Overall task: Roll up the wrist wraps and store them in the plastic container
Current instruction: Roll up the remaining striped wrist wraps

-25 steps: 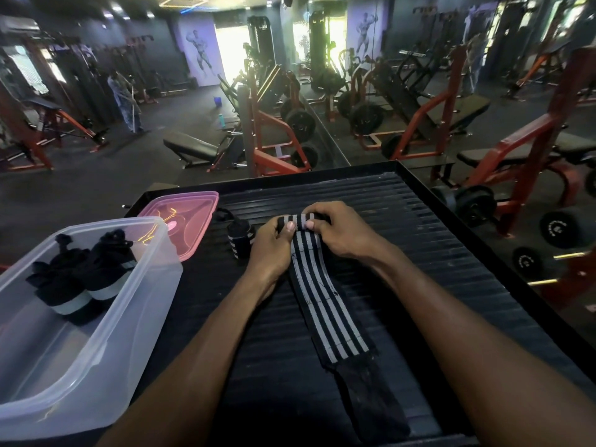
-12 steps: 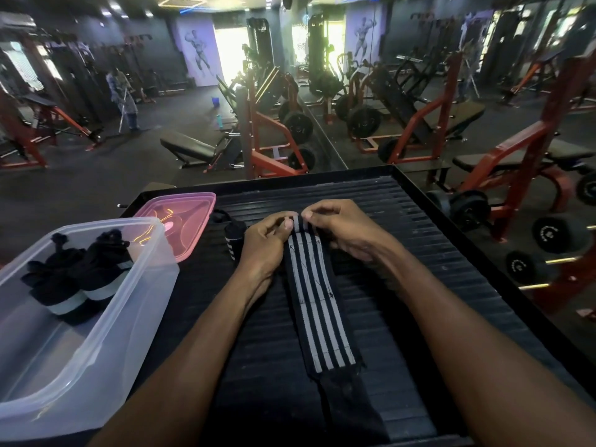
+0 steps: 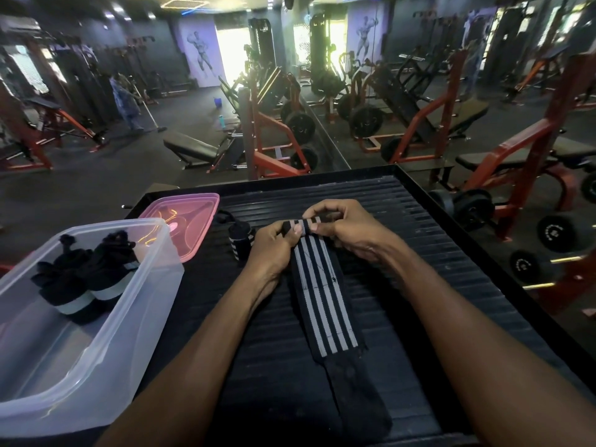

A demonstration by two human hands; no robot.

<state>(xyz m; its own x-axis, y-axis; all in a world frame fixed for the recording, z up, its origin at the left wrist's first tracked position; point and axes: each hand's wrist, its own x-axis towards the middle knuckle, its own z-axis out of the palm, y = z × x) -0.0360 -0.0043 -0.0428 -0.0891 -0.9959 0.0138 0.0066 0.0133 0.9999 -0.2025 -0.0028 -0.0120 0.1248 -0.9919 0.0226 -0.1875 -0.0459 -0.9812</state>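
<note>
A black wrist wrap with grey stripes [image 3: 322, 304] lies lengthwise on the black ribbed platform [image 3: 419, 269], its plain black tail toward me. Its far end is curled into a small roll. My left hand [image 3: 274, 246] pinches the roll's left side and my right hand [image 3: 348, 230] pinches its right side. A rolled striped wrap [image 3: 241, 241] stands just left of my left hand. The clear plastic container [image 3: 96, 333] sits at the left with two rolled wraps [image 3: 87, 279] inside.
A pink lid [image 3: 190, 221] lies behind the container on the platform. Beyond the platform's far edge are red weight benches, plates and a mirror wall. A person with a mop stands far off at the left.
The far end of the wrap has been turned over into a small roll between my fingers. Both hands lifted slightly and the flat length has shortened.
</note>
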